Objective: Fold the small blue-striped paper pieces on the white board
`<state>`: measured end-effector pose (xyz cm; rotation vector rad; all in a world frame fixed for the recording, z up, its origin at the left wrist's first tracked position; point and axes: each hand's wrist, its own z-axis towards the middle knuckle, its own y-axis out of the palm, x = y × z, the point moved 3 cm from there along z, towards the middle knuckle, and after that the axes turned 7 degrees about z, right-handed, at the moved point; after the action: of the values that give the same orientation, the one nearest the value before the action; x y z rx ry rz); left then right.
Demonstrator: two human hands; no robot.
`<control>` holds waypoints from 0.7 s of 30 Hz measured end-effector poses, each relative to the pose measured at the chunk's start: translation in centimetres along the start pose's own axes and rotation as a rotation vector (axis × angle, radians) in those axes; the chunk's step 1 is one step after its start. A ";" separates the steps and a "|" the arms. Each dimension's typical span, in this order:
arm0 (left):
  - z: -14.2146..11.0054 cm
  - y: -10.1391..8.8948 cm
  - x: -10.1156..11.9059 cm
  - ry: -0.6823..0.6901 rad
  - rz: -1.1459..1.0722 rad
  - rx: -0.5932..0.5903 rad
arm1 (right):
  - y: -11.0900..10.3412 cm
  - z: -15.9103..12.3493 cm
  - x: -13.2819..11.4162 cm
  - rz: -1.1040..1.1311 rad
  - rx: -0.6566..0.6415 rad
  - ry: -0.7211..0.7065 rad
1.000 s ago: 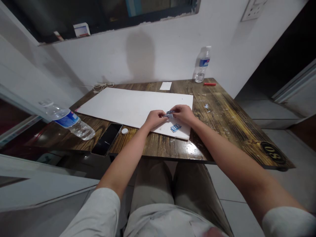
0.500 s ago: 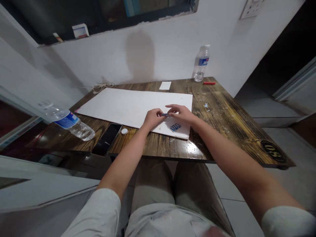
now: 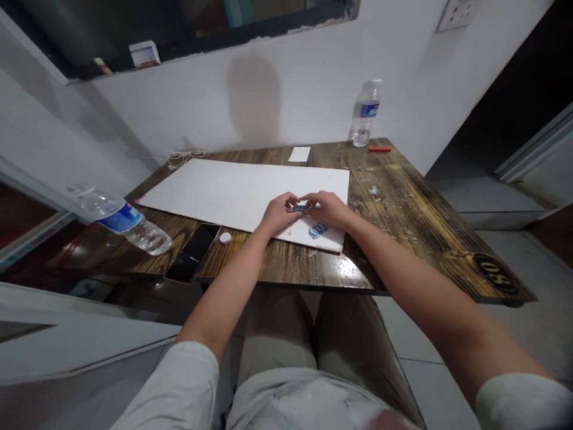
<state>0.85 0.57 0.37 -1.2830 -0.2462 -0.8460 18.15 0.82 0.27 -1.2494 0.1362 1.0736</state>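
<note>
A small blue-and-white cutout [image 3: 299, 208] is held over the white board [image 3: 224, 197], between the left hand [image 3: 278, 214] and the right hand [image 3: 329, 209]. It is pinched from both sides by the closed fingertips [image 3: 293, 200] of the two hands, while the remaining fingers are loosely curled. (Much of the cutout is hidden by the fingers, so its full shape cannot be made out.) It is judged to be light and thin, likely paper or card, and easily bent or creased if squeezed, so it is best taken by its edges with the fingertips. A second blue cutout [image 3: 317, 230] is left lying on the board, just below the right hand. The board rests on a wooden table [image 3: 286, 269], and a white bottle cap [image 3: 225, 237] and a phone [image 3: 192, 252] are placed on the table near the left hand. Small scraps and a white star-shaped piece [image 3: 373, 190] are scattered on the table to the right. A plastic bottle [image 3: 123, 220] is laid on its side at the left, and another bottle [image 3: 366, 113] is stood upright at the far edge.
</note>
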 end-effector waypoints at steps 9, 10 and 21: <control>0.0 -0.3 0.0 -0.058 -0.014 0.015 | -0.1 -0.1 0.0 0.042 0.028 0.033; 0.1 -0.3 -0.1 -0.059 -0.001 0.024 | 0.0 -0.1 0.0 0.018 0.026 0.017; 0.2 -0.1 -0.4 -0.033 -0.013 0.050 | 0.2 0.0 -0.2 -0.058 0.011 -0.013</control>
<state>0.54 0.88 0.31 -1.2505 -0.3008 -0.8248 17.96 0.67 0.25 -1.2293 0.0948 1.0299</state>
